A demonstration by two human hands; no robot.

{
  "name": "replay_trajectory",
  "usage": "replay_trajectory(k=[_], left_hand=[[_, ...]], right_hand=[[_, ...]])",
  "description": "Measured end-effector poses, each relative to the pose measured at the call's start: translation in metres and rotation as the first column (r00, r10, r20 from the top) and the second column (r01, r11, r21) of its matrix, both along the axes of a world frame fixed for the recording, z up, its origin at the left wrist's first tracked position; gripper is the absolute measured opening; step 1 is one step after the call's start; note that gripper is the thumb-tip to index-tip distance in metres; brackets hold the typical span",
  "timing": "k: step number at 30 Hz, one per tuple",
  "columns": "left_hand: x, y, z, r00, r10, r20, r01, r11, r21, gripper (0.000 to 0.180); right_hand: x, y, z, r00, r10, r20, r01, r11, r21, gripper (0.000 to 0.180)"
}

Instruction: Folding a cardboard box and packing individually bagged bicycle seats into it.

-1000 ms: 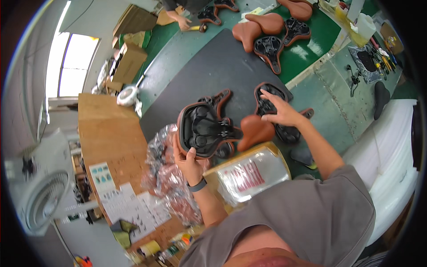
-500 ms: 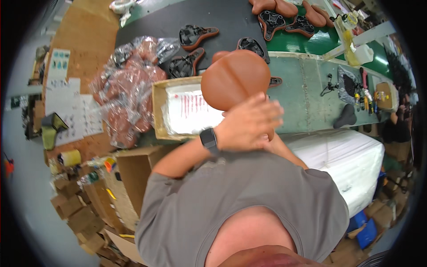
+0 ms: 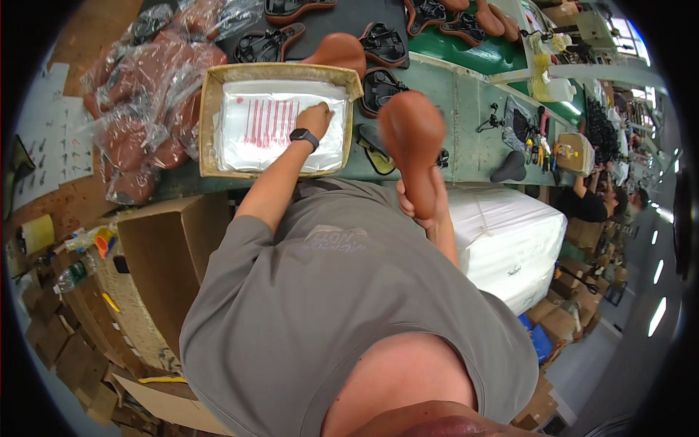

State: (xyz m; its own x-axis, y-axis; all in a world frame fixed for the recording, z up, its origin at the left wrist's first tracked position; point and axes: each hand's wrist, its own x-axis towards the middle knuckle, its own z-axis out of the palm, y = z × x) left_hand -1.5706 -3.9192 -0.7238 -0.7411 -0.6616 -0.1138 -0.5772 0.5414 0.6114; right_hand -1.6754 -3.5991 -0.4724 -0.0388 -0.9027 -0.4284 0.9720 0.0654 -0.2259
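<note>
A brown bicycle saddle [image 3: 413, 142] stands tilted on end over the near edge of the bench, its wide part up. My right hand [image 3: 424, 200] is wrapped round its narrow nose from below. To the left, a shallow cardboard box [image 3: 206, 138] holds a stack of clear plastic bags [image 3: 255, 138] with red printed stripes. My left hand [image 3: 315, 120], below a black watch, reaches into this box. Its fingers are curled in and pinch the top plastic bag near the stack's right side; the fingertips are partly hidden.
Plastic-wrapped brown saddles [image 3: 156, 95] pile up left of the box. More saddles, some underside up, lie behind it, such as a black-bottomed one [image 3: 382, 44]. A white wrapped bale [image 3: 502, 233] is at my right, an open carton [image 3: 160, 255] at my left. Hand tools [image 3: 542, 146] lie farther right.
My left hand has left the saddle and gone into the box of bags. The saddle, in my right hand, has turned more upright. My view has shifted to the right.
</note>
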Motion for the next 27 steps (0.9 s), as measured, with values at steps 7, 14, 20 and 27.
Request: replay_trajectory(k=[7, 14, 20, 27], left_hand=[[-0.004, 0.049, -0.075, 0.986, -0.159, 0.058, 0.163, 0.984, -0.069, 0.052], [0.005, 0.052, -0.074, 0.990, -0.125, 0.061, 0.133, 0.980, -0.151, 0.038], [0.008, 0.063, -0.055, 0.988, -0.156, -0.016, 0.148, 0.962, -0.229, 0.033], [0.008, 0.001, -0.073, 0.999, -0.049, -0.020, 0.052, 0.847, 0.528, 0.035]], right_hand=[[0.044, 0.050, -0.152, 0.644, 0.410, -0.646, 0.473, 0.449, 0.758, 0.063], [0.065, 0.038, -0.164, 0.784, 0.359, -0.506, 0.352, 0.415, 0.839, 0.057], [0.064, 0.051, -0.180, 0.874, 0.214, -0.437, 0.319, 0.426, 0.846, 0.056], [0.054, 0.054, -0.179, 0.908, 0.029, -0.418, 0.359, 0.459, 0.813, 0.060]])
